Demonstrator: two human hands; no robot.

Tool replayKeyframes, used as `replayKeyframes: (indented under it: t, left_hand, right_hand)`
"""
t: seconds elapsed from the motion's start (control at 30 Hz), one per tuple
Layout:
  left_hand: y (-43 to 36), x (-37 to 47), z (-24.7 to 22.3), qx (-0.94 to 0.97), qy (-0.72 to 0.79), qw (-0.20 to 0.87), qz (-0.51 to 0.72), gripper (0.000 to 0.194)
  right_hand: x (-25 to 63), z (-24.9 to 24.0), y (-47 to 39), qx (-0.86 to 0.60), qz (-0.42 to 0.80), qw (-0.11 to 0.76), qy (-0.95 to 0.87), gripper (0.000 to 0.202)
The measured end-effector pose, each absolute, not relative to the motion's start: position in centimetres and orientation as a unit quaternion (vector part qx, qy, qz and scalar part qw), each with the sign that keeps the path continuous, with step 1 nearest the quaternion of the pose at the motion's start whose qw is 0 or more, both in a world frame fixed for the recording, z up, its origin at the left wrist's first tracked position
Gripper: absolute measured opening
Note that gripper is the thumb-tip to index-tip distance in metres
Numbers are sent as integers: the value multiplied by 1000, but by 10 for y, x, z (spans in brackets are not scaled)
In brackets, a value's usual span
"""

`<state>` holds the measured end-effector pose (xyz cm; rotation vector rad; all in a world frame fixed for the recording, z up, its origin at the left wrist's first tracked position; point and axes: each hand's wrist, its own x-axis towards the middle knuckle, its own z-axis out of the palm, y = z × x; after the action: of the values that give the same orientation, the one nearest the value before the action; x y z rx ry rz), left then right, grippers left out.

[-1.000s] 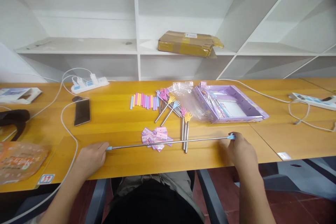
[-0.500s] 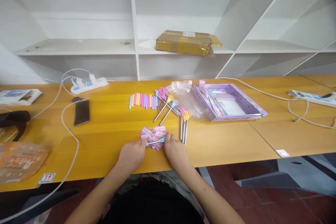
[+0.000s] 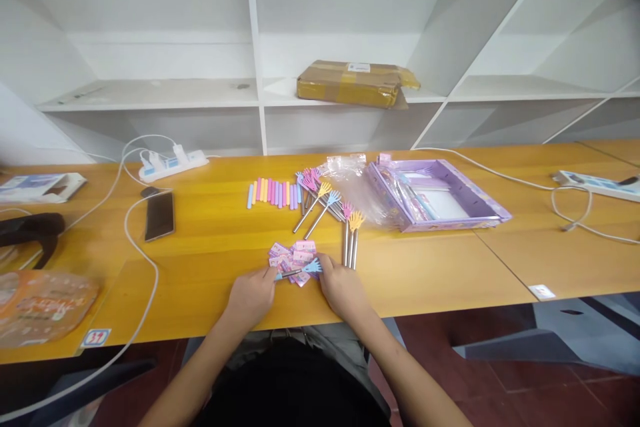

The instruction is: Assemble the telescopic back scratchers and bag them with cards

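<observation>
A blue back scratcher (image 3: 299, 271) with a metal shaft lies across the hands, above a pile of small pink and purple printed cards (image 3: 291, 254). My left hand (image 3: 251, 295) is closed around its blue handle end. At the other end, my right hand (image 3: 344, 285) has its bent fingers at the tips of the hand-shaped blue head; the contact is partly hidden. Several more back scratchers (image 3: 320, 207), with yellow, blue and pink heads, lie beyond the cards. A row of coloured handle tubes (image 3: 274, 193) sits to their left.
A purple display box (image 3: 453, 220) and clear plastic wrap (image 3: 357, 190) are at the right. A phone (image 3: 160, 215), a power strip (image 3: 173, 165), cables and an orange packet (image 3: 47, 307) lie at the left. A taped carton (image 3: 355, 83) rests on the shelf.
The right hand has shifted slightly right, and more of the scratcher's blue head shows. The left hand stays on the handle end. The view has shifted slightly.
</observation>
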<state>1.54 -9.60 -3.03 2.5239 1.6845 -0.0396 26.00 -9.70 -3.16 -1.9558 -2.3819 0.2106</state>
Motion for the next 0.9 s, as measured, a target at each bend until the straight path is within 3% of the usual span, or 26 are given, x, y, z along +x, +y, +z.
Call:
replayKeyframes:
  t: [0.23,0.37,0.5,0.73,0.9]
  left_hand:
    - [-100,7,-18,843,538,26,9,26]
    - [-103,-13,-8,836,548,-16,25,25]
    - [-101,-69,6,839,521,-141,74,24]
    - [-118,-173,40,819,439,-346,129,27]
    - [-127,-170,35,838,424,-315,134,28]
  right_hand:
    - [259,-18,-100,-602,50,-5,-797,27]
    - [277,-9,-98,-613,15,6,-790,33]
    - [348,-6,-93,-675,-49,75,-733,39]
    - [497,24,-110,-781,-64,63,-618,42]
    - [521,23,-126,-809,-48,68,-582,41]
